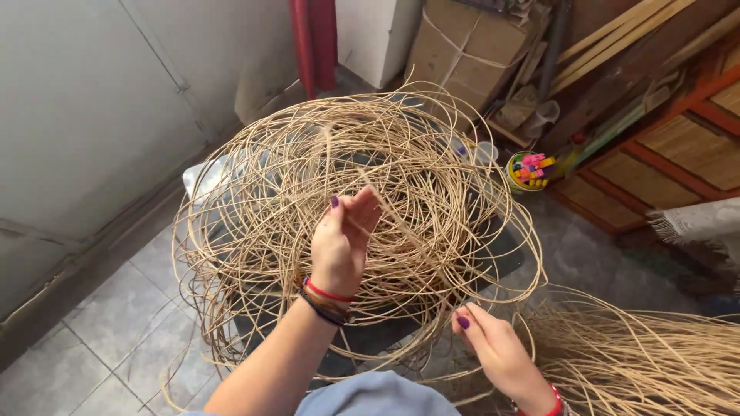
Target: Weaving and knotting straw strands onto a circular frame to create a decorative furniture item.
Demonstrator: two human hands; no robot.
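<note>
1. Rattan coil (254,192), a big loose tangle of thin tan strands, sits dead centre on a dark round surface (505,246) above the grey tiled floor (100,347).
2. Left hand (343,243) is up over the middle of the coil, fingers pinched together on a single strand (327,142) that rises away from the fingertips.
3. Dark purple polish shows on that thumb, and red and dark bracelets (327,300) ring the wrist.
4. Right hand (497,350) is lower, at the coil's near right edge, fingers curled; thin strands run by it, but I cannot tell whether it grips one.
5. Red band on that wrist too, right at the bottom edge of the view.
6. Off to the right, just beside the right hand, a bundle of straighter strands (640,362) fans across the floor.
7. Beyond the coil, a small round pot of bright coloured sticks (528,171) stands near its far right rim.
8. Behind that, a cardboard box tied with string (462,46), long wooden slats (617,38) leaning, and a wooden frame with woven panels (686,139).
9. A pale wall (92,115) closes the left side, with a red post (314,38) at the top.
10. A blue sleeve (378,397) fills the very bottom centre.
</note>
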